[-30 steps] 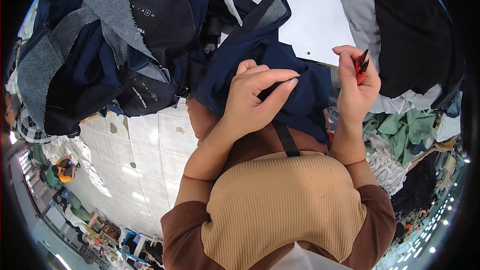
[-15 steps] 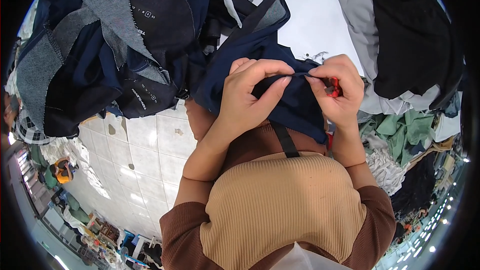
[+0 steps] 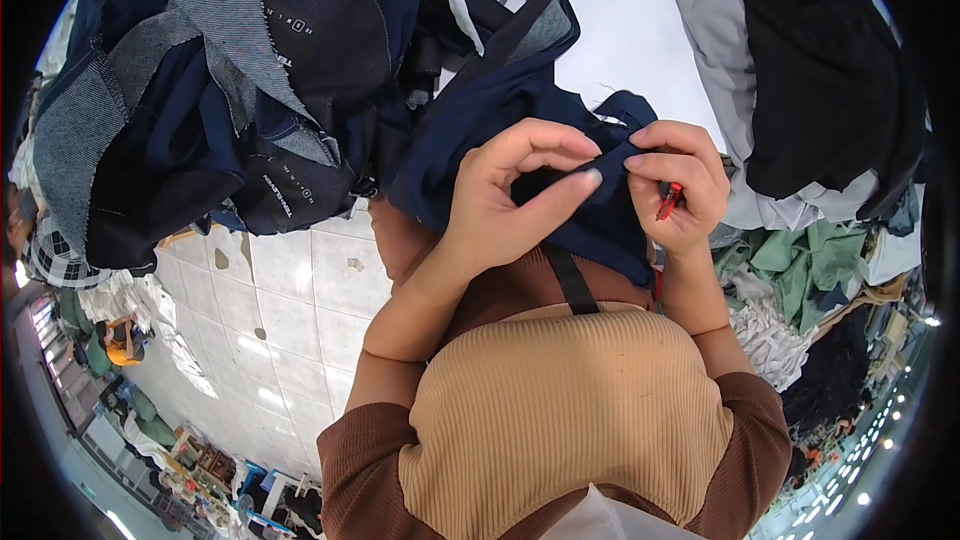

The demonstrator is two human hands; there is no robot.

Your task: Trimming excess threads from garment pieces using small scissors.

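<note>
A navy garment (image 3: 520, 105) lies over my lap and the table's near edge. My right hand (image 3: 682, 185) pinches a folded edge of it between thumb and fingers. A small red tool (image 3: 670, 202) is tucked in that same palm; its kind is mostly hidden by the fingers. Close by on the left, my left hand (image 3: 510, 190) has its thumb and forefinger parted around the fabric's edge, with a gap visible between them. Loose threads (image 3: 612, 120) show just beyond the garment's edge.
Dark navy garments with grey panels (image 3: 235, 20) are heaped at the left. Grey cloth (image 3: 705, 40) and a black piece (image 3: 825, 90) lie at the right of the white table (image 3: 630, 15). Green and white scraps (image 3: 800, 270) are piled below. Another person (image 3: 124, 342) sits far left.
The left thumb and forefinger have parted from their pinch on the fabric. My right hand has turned slightly, and the navy edge is now raised and folded over between the hands.
</note>
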